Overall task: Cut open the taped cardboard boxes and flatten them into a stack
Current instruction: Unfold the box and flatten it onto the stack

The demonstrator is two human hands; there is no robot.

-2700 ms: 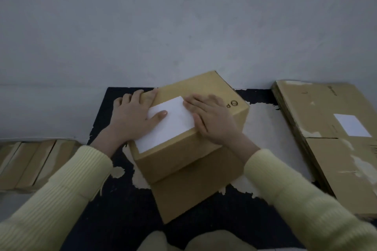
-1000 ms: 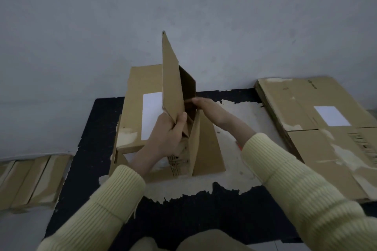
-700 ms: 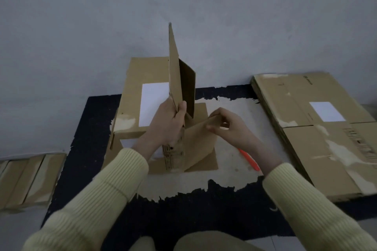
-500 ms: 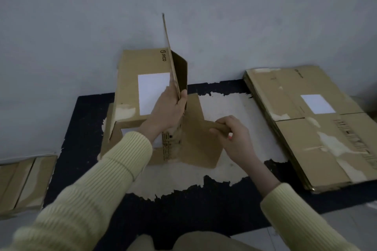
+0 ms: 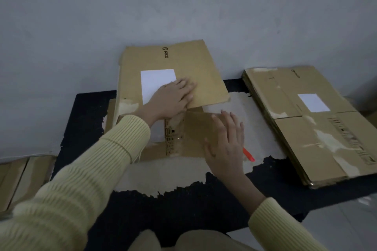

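Note:
A brown cardboard box (image 5: 193, 63) with a white label lies flattened on the black mat (image 5: 85, 112), its far end leaning up against the wall. My left hand (image 5: 173, 100) presses flat on its upper panel beside the label. My right hand (image 5: 226, 142) presses with spread fingers on the lower flap (image 5: 193, 134) near me. A red-orange cutter (image 5: 248, 155) lies on the mat, partly hidden under my right hand.
A stack of flattened boxes (image 5: 306, 120) lies to the right on the mat. More cardboard (image 5: 18, 177) sits at the far left on the floor. A grey wall (image 5: 183, 6) rises right behind the box. The mat's worn pale patch (image 5: 163, 173) lies in front of me.
The upright panel that my left hand held has gone down flat. My right hand let go of the flap's edge and now presses it down. The box went from standing to flat.

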